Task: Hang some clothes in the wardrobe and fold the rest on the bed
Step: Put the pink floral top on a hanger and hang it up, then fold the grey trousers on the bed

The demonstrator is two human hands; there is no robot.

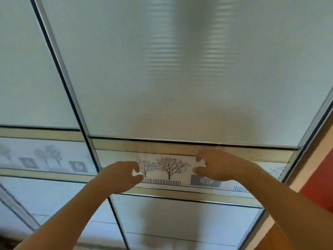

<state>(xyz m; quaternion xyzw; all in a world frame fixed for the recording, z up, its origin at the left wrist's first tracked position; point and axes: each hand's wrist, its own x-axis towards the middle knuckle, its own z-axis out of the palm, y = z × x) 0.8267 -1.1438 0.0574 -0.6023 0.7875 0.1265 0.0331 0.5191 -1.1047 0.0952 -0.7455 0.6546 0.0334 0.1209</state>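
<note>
Wardrobe front fills the view: frosted sliding panels in metal frames, closed. Both hands are raised at the tree-printed band [169, 167] of the right door [180, 78]. Left hand [120, 175] and right hand [218, 166] are half-curled and grasp nothing; contact with the panel is unclear. No clothes in sight. Door is likely stiff and weighty, with a slick, breakable face. Better pushed at the upright frame edge [72, 91].

Both bare forearms [72, 213] reach forward. Left grip [124, 175] and right grip [219, 166] face each other, fingers half-curled, thumbs apart, holding nothing.
</note>
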